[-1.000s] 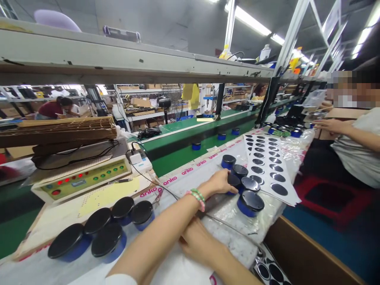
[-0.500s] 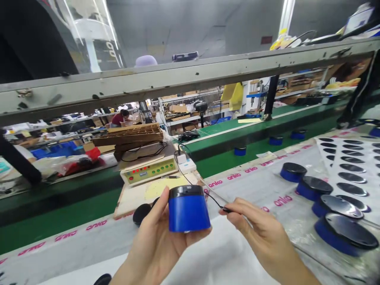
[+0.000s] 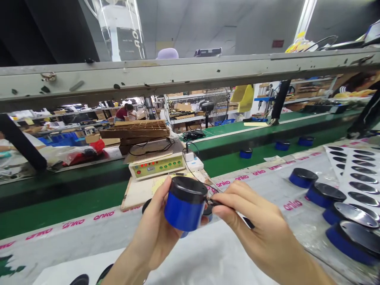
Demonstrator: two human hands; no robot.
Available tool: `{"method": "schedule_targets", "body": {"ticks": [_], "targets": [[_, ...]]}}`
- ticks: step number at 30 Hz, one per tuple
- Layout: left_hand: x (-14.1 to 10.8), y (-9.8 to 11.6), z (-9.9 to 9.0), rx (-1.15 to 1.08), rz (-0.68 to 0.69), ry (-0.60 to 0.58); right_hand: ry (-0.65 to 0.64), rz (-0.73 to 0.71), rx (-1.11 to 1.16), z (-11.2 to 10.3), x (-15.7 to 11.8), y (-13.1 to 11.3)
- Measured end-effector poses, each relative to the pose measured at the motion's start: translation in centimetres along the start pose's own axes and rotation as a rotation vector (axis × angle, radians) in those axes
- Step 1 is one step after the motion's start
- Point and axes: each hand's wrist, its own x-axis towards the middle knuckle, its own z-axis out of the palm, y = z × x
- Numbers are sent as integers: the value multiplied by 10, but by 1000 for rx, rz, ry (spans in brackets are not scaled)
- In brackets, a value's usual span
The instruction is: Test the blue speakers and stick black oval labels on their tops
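Since the frame half a second ago, the right hand (image 3: 258,225) has brought its black plug (image 3: 213,202) in from well apart to the side of the round blue unit (image 3: 184,206), and the unit has tipped so that I see more of its black top. On my screen both hands work over the bench (image 3: 103,233). A white sheet (image 3: 222,253) lies below them, and I see open room between the right hand and the group of blue-and-black units (image 3: 303,178) to the right. Beyond the unit, the near edge of a wooden board (image 3: 132,194) carries the control box (image 3: 158,166); the shelf (image 3: 178,73) crosses well above.

The left hand (image 3: 154,233) is curled around the unit, thumb on its left side and fingers beneath and behind, holding it tilted above the bench. The right hand pinches the plug tightly between thumb and fingers, its tip just at the unit's right side, near the black rim.

I can't tell whether the tip is seated. The unit hides most of the left fingers, and the left hand covers part of a dark-topped unit (image 3: 146,206). Dark discs (image 3: 80,280) are cut off at the bottom edge.
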Motion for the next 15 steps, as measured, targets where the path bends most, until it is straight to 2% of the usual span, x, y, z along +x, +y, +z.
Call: {"method": "schedule_targets", "body": {"ticks": [4, 6, 9, 11, 13, 15], "targets": [[-1, 1, -1, 100, 36, 13, -32, -61, -93, -1, 5, -6], [-1, -2, -4, 205, 119, 58, -49, -92, -209, -2, 7, -9], [-3, -6, -7, 547, 341, 95, -59, -139, -394, -1, 6, -12], [-5, -7, -8, 811, 451, 88, -19, -156, -433, 1, 4, -10], [-6, -7, -9, 1068, 554, 82, -20, -128, -332, 5, -2, -2], [-6, -7, -11, 1349, 733, 64, -95, -62, -154, 10, -10, 10]]}}
